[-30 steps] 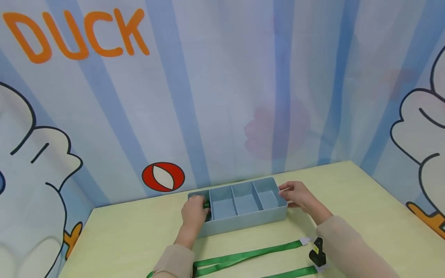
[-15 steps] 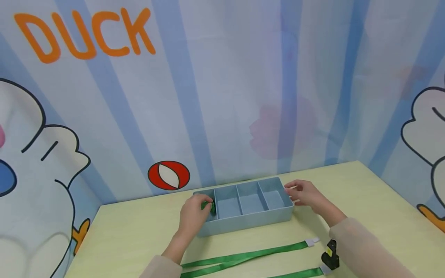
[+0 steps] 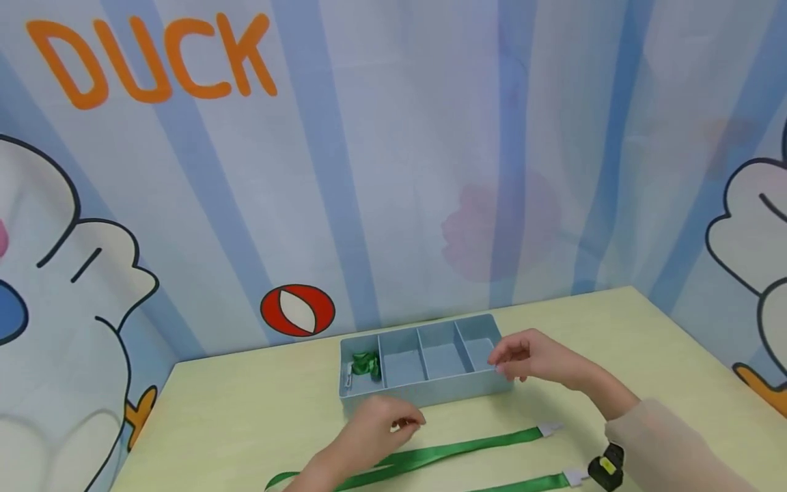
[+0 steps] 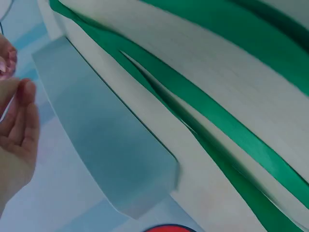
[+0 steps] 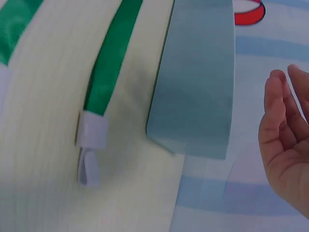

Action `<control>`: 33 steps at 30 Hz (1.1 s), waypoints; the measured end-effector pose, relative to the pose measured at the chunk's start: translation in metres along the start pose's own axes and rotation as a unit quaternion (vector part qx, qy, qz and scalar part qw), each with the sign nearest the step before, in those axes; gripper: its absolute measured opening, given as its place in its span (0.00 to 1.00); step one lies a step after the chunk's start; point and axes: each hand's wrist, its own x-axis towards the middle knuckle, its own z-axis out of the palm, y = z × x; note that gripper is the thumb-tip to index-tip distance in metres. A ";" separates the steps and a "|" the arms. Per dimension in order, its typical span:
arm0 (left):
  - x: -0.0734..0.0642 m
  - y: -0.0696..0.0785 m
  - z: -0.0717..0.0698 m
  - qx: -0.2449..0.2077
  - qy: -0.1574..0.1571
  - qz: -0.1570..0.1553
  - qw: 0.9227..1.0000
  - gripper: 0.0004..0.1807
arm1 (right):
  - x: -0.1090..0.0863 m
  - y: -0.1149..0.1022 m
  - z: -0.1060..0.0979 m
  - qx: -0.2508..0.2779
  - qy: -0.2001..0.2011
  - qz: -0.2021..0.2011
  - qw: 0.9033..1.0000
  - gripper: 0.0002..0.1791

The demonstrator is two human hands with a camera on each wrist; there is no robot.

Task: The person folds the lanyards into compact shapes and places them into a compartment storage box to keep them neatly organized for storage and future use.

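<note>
My left hand is in front of the blue-grey divided box, over a green lanyard on the table. Its fingers are loosely bent, with nothing between them. A folded green lanyard with a white clip lies in the box's leftmost compartment. My right hand hovers by the box's right end, fingers relaxed and holding nothing. In the right wrist view a lanyard's end has a white plastic connector.
Another green lanyard lies nearer the front edge. A black buckle-like piece with a yellow patch is beside the right sleeve. Behind the pale table rises a striped cloth backdrop with cartoon prints.
My left hand lets go of the folded lanyard in the left compartment and moves toward me and rightward. My right hand shifts slightly toward me at the box's right end.
</note>
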 end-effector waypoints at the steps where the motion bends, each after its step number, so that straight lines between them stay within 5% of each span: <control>1: 0.000 0.004 0.002 -0.023 -0.023 -0.020 0.999 0.06 | 0.000 -0.001 0.004 0.003 -0.017 -0.010 1.000 0.12; 5: 0.002 0.011 0.012 -0.032 -0.077 -0.053 0.995 0.06 | -0.002 0.001 0.019 -0.006 -0.078 -0.052 0.996 0.09; 11: 0.002 0.000 0.025 -0.016 -0.090 -0.066 0.994 0.06 | 0.000 0.011 0.036 -0.061 -0.140 -0.073 0.986 0.09; 21: 0.006 -0.009 0.047 0.065 -0.124 -0.116 0.983 0.20 | 0.000 0.031 0.060 -0.149 -0.098 -0.024 0.984 0.10; 28: 0.014 -0.006 0.060 0.127 -0.129 -0.078 0.980 0.17 | 0.007 0.032 0.074 -0.205 -0.060 -0.013 0.977 0.09; 33: 0.020 -0.004 0.067 0.191 -0.090 -0.026 0.977 0.09 | 0.011 0.034 0.081 -0.206 -0.051 -0.002 0.977 0.08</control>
